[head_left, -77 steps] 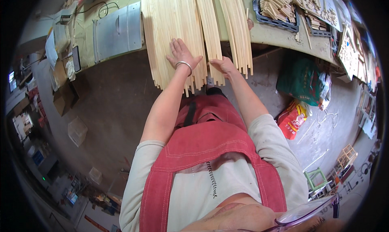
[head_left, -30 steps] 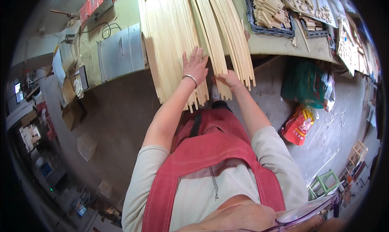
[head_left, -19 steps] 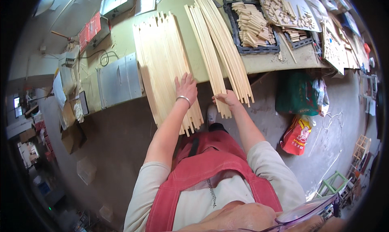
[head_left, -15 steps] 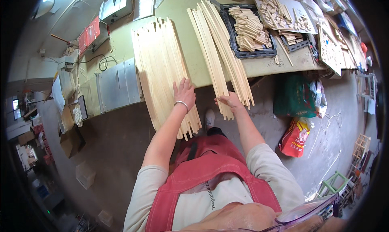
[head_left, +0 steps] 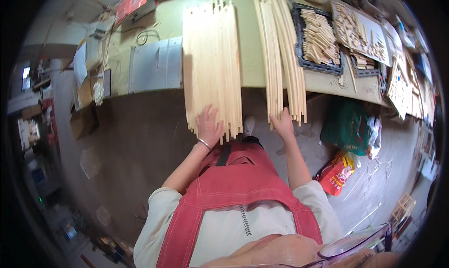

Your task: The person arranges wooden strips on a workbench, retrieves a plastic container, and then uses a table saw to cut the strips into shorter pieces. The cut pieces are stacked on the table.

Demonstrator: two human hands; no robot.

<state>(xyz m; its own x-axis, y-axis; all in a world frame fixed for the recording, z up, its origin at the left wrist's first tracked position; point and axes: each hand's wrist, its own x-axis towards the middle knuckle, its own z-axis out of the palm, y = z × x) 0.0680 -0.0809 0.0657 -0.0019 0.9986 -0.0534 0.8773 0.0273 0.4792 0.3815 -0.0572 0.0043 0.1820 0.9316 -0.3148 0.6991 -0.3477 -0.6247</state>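
A wide layer of pale wooden strips (head_left: pixel 210 67) lies side by side on the table, its uneven near ends jutting past the front edge. My left hand (head_left: pixel 210 124) rests on those near ends, fingers apart, a bracelet round the wrist. To the right is a narrower bundle of wooden strips (head_left: pixel 272 62), also overhanging the edge. My right hand (head_left: pixel 282 126) pinches the near end of this bundle, thumb on top; the fingers beneath are partly hidden. Close beside it lies another row of wooden strips (head_left: pixel 292 57), which bends slightly in this view.
A black crate (head_left: pixel 299 57) of short wooden pieces stands right of the strips, beside a board (head_left: pixel 386 53) with more pieces. Left on the green table (head_left: pixel 161 22) lies a grey metal plate (head_left: pixel 154 64). A green bag (head_left: pixel 343 127) and red bag (head_left: pixel 337 177) sit on the floor.
The view has turned and shifted. My left hand has slid leftward and nearer along the wide layer to its near ends. My right hand stays at the narrow bundle's near end.
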